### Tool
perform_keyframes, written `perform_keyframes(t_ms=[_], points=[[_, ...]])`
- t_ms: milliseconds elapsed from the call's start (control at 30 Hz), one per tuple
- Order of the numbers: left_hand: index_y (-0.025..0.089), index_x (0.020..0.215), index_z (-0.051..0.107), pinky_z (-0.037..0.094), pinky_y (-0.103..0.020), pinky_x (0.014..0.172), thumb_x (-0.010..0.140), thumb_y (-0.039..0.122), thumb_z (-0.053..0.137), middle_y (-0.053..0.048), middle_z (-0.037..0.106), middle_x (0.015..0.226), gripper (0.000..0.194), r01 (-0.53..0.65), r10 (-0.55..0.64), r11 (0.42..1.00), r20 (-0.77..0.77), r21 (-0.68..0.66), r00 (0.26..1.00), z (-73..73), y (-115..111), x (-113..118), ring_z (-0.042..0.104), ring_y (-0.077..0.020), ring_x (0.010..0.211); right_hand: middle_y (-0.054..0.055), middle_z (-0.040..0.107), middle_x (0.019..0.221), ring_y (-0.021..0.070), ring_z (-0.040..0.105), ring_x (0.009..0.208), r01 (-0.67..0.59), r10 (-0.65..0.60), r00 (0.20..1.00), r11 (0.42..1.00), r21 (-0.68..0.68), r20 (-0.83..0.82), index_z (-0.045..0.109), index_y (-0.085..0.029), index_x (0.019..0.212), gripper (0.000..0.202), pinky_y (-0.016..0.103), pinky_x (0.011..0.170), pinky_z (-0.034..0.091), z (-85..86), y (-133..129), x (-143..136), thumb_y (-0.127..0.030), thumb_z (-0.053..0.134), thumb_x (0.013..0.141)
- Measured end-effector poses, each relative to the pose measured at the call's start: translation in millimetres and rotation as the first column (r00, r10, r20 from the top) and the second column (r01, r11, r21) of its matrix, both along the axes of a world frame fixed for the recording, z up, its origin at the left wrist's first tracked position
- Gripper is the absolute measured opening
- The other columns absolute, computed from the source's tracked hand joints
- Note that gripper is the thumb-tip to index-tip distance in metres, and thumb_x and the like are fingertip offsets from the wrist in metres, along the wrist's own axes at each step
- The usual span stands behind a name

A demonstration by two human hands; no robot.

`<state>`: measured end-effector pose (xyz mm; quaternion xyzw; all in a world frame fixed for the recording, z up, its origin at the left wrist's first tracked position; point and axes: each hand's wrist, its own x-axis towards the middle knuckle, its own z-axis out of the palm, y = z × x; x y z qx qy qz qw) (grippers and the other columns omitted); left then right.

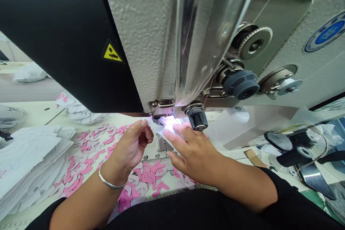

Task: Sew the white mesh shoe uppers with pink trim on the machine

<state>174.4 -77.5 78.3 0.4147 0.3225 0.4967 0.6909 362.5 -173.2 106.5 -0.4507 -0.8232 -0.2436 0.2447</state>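
A white fabric piece (156, 127) lies under the lit needle area of a sewing machine (142, 32). My left hand (134, 145) is at its left edge, thumb and forefinger pinched together at the corner and the other fingers curled in. From the right, my right hand (196, 151) rests on the fabric with its fingers stretched out and apart, the fingertips close to the needle area. Glare from the lamp hides the needle and part of the fabric. A metal needle plate (163, 145) shows between my hands.
Pink and white cut pieces (149, 174) litter the table around the machine bed. At left stands a stack of white fabric pieces (29, 151), with a smaller pile (83, 111) behind it. Black thread spools (293, 158) and a brown card piece (254, 158) lie at right.
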Motion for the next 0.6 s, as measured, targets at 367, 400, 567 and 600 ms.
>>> perform_keyframes(t_ms=[367, 400, 567, 600], points=[[0.018, 0.06, 0.056, 0.043, -0.025, 0.058, 0.085, 0.039, 0.068, 0.001, 0.053, 0.055, 0.034, -0.01, 0.01, 1.0, -0.025, 0.006, 1.0, 4.2, -3.8, 3.6, 0.05, -0.012, 0.057, 0.014, 0.06, 0.127, 0.0286, 0.054, 0.111, 0.011, -0.012, 1.0, 1.0, 0.022, 0.009, 0.063, -0.017, 0.125, 0.036, 0.042, 0.092, 0.047, -5.8, 0.9, 1.6, -0.034, 0.052, 0.095], [0.018, 0.06, 0.056, 0.043, -0.025, 0.058, 0.084, 0.039, 0.068, 0.001, 0.053, 0.055, 0.034, -0.017, 0.017, 1.0, -0.029, 0.005, 0.999, 4.4, -3.7, 4.1, 0.05, -0.012, 0.056, 0.014, 0.061, 0.127, 0.029, 0.054, 0.111, 0.009, -0.01, 1.0, 1.0, 0.023, 0.016, 0.063, -0.017, 0.125, 0.036, 0.043, 0.092, 0.047, -6.2, 1.1, 1.9, -0.034, 0.052, 0.096], [0.018, 0.061, 0.055, 0.041, -0.024, 0.056, 0.081, 0.033, 0.071, 0.003, 0.053, 0.055, 0.03, -0.034, 0.034, 0.999, -0.041, -0.003, 0.999, 6.1, -4.2, 5.9, 0.049, -0.0106, 0.055, 0.011, 0.061, 0.132, 0.0321, 0.054, 0.116, -0.014, 0.015, 0.995, 1.0, -0.015, 0.101, 0.065, -0.018, 0.12, 0.03, 0.047, 0.086, 0.049, -5.7, 2.3, 4.6, -0.029, 0.049, 0.098], [0.018, 0.061, 0.055, 0.041, -0.024, 0.056, 0.08, 0.032, 0.071, 0.003, 0.053, 0.055, 0.029, -0.04, 0.039, 0.999, -0.044, -0.001, 0.998, 7.0, -4.4, 6.4, 0.049, -0.0104, 0.054, 0.01, 0.061, 0.134, 0.0324, 0.054, 0.116, -0.02, 0.024, 0.993, 0.999, -0.036, 0.118, 0.066, -0.018, 0.12, 0.029, 0.047, 0.085, 0.049, -5.0, 2.6, 5.2, -0.028, 0.048, 0.099]])
